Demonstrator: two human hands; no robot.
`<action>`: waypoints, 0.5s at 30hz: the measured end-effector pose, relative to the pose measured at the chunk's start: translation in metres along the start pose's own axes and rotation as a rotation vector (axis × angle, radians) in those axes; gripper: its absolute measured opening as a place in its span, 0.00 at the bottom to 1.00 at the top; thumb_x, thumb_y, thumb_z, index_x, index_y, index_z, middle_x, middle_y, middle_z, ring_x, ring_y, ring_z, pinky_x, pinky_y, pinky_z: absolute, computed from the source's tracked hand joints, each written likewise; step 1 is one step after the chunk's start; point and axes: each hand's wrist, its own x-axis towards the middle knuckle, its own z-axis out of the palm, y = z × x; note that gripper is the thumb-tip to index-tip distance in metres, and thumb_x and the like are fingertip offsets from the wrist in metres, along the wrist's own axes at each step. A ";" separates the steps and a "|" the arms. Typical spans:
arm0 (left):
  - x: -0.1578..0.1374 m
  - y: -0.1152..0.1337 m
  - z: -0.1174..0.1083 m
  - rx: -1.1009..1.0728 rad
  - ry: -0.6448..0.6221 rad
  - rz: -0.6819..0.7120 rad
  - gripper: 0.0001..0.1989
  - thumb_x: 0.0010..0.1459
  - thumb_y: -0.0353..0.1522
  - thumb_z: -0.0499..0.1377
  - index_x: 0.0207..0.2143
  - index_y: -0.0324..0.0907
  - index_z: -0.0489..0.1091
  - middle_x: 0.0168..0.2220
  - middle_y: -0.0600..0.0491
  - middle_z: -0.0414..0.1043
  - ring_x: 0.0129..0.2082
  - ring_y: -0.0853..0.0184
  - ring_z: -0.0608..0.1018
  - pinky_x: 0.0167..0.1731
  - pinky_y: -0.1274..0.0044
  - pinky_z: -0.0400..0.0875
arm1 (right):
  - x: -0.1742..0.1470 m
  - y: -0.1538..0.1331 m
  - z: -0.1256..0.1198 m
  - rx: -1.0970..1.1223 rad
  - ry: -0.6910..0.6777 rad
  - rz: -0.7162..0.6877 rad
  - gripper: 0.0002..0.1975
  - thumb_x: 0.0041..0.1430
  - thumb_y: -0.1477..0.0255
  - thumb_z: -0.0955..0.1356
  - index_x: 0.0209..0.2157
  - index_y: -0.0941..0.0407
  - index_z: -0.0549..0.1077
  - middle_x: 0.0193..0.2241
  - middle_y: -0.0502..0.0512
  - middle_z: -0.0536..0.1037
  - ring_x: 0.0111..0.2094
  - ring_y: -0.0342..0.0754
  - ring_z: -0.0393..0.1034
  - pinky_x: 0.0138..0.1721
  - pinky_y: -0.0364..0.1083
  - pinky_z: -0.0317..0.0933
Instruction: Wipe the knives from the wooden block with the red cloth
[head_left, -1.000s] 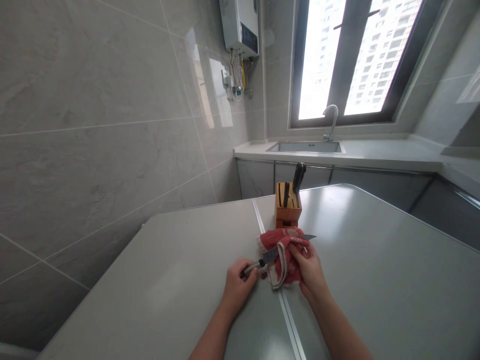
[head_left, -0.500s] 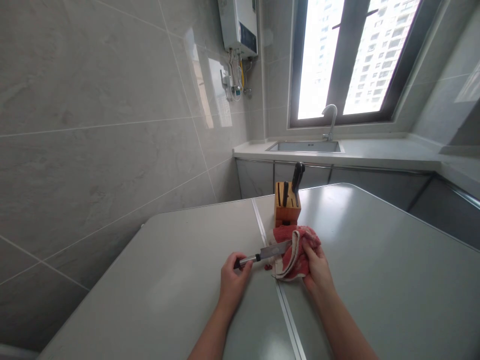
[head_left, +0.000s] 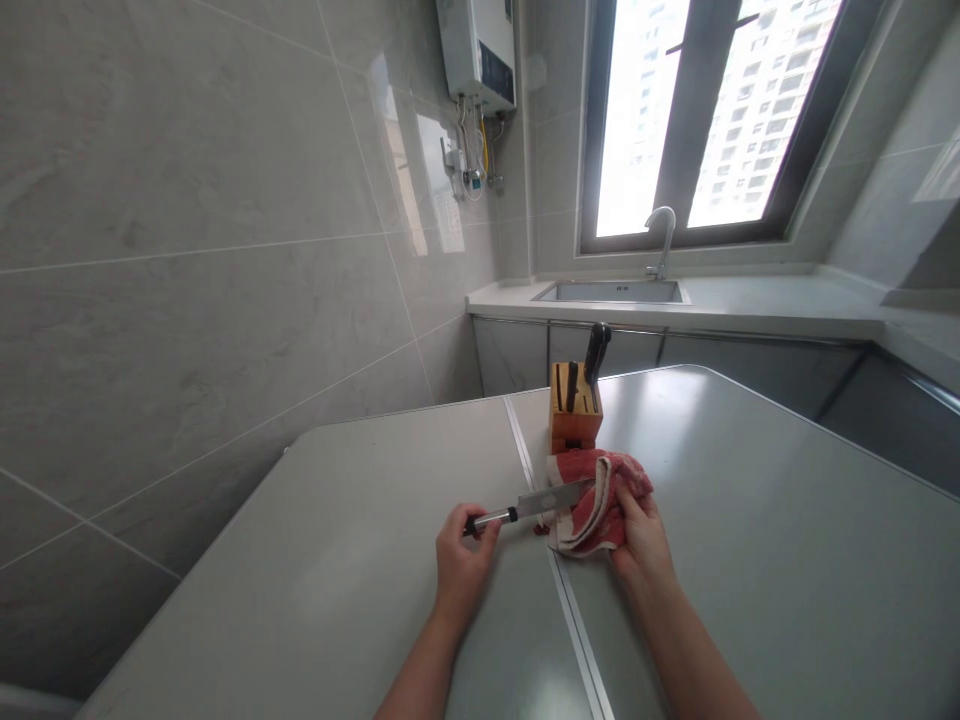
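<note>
On the grey surface [head_left: 337, 560] in front of me, my left hand [head_left: 461, 560] is clenched around the handle of a knife [head_left: 529, 505], with the blade pointing to the right and slightly away. My right hand [head_left: 637, 535] grasps a bunched red cloth [head_left: 600, 490], which is wrapped over the far part of the blade so the tip is hidden inside the folds. I can see the bare steel only between the handle and the cloth. Both hands rest low, near the seam that runs down the middle of the surface. Just beyond the cloth stands a wooden knife block [head_left: 575, 415] with dark handles sticking up from its slots. Farther back, under the window, a sink [head_left: 611, 292] with a curved tap [head_left: 661, 235] sits in the counter.
</note>
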 end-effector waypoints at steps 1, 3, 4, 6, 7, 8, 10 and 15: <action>0.000 0.000 0.000 0.000 0.004 0.001 0.11 0.52 0.39 0.58 0.30 0.40 0.68 0.27 0.54 0.68 0.27 0.68 0.70 0.31 0.78 0.66 | 0.001 0.001 -0.001 -0.001 0.013 -0.003 0.19 0.38 0.71 0.75 0.36 0.51 0.73 0.30 0.44 0.79 0.30 0.43 0.74 0.34 0.41 0.70; 0.000 -0.001 0.000 -0.002 0.014 0.006 0.10 0.52 0.39 0.59 0.30 0.40 0.68 0.27 0.54 0.68 0.26 0.69 0.70 0.30 0.78 0.66 | 0.004 0.002 -0.003 0.005 0.044 -0.007 0.18 0.38 0.72 0.75 0.35 0.52 0.73 0.29 0.44 0.78 0.30 0.43 0.74 0.33 0.42 0.70; 0.000 -0.001 0.000 -0.002 0.018 0.011 0.10 0.52 0.38 0.59 0.30 0.40 0.68 0.27 0.54 0.68 0.27 0.69 0.71 0.30 0.78 0.66 | 0.005 0.003 -0.004 0.013 0.059 -0.006 0.18 0.37 0.72 0.75 0.34 0.52 0.73 0.29 0.44 0.78 0.30 0.43 0.74 0.33 0.42 0.70; 0.001 -0.003 -0.001 0.002 0.026 0.024 0.09 0.52 0.37 0.59 0.30 0.40 0.68 0.27 0.54 0.68 0.26 0.69 0.71 0.30 0.79 0.65 | 0.008 0.003 -0.006 0.035 0.086 0.001 0.18 0.37 0.72 0.75 0.34 0.52 0.73 0.29 0.44 0.78 0.29 0.43 0.74 0.33 0.42 0.70; 0.001 -0.004 -0.001 0.007 0.032 0.031 0.08 0.52 0.36 0.59 0.30 0.40 0.68 0.27 0.54 0.68 0.26 0.69 0.70 0.30 0.79 0.65 | 0.009 0.004 -0.006 0.046 0.097 0.006 0.17 0.37 0.73 0.75 0.34 0.52 0.73 0.29 0.44 0.78 0.29 0.42 0.74 0.33 0.41 0.70; 0.001 -0.004 -0.001 0.014 0.037 0.035 0.08 0.52 0.36 0.59 0.30 0.40 0.68 0.26 0.55 0.68 0.26 0.69 0.70 0.30 0.79 0.65 | 0.010 0.004 -0.007 0.055 0.103 0.012 0.17 0.37 0.73 0.75 0.34 0.52 0.73 0.29 0.43 0.78 0.29 0.42 0.74 0.33 0.41 0.70; 0.001 -0.006 -0.002 0.027 0.045 0.037 0.08 0.52 0.36 0.59 0.30 0.40 0.68 0.26 0.55 0.68 0.26 0.70 0.70 0.30 0.79 0.65 | 0.011 0.004 -0.007 0.071 0.106 0.029 0.17 0.36 0.73 0.76 0.33 0.52 0.74 0.29 0.43 0.79 0.29 0.41 0.73 0.33 0.40 0.70; 0.000 -0.008 -0.002 0.043 0.047 0.038 0.08 0.53 0.36 0.58 0.30 0.40 0.67 0.26 0.56 0.67 0.27 0.70 0.70 0.31 0.79 0.65 | 0.012 0.005 -0.006 0.109 0.070 0.069 0.18 0.36 0.73 0.76 0.33 0.53 0.74 0.29 0.44 0.79 0.29 0.41 0.74 0.34 0.40 0.70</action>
